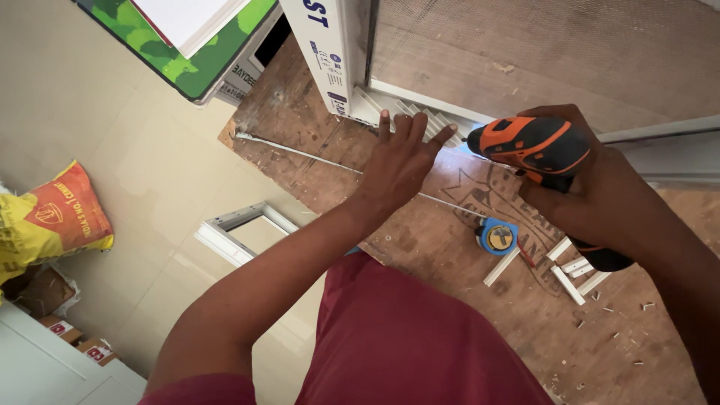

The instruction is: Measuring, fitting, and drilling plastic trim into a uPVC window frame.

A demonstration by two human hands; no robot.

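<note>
Right hand (600, 196) is wrapped tight round the grip of an orange-and-black drill (534, 146), nose aimed left at the corner of a white window frame (420, 112) lying on the brown counter (420, 247). Left hand (401, 161) lies flat, fingers spread, pressing the ribbed frame section just beside the drill tip; fingertips sit v. near the bit, tip itself is hidden behind the hand, so can't tell if it's touching. To do this well, IMO: keep the drill square to the profile, steady pressure w/ the flat hand so the frame doesn't skate, and slide fingers back a bit from the bit line. Thin metal rod (300, 154) runs diagonally under the left wrist, so watch it doesn't roll. Blue-yellow tape measure (498, 238) and short white offcuts (577, 270) lie near the right forearm, apart from the frame. Counter's left edge is close to the rod's end; beyond it the floor has a small white frame (244, 232) and a yellow-red sack (52, 221). Open room is mostly lower right of the counter, littered w/ chips.
</note>
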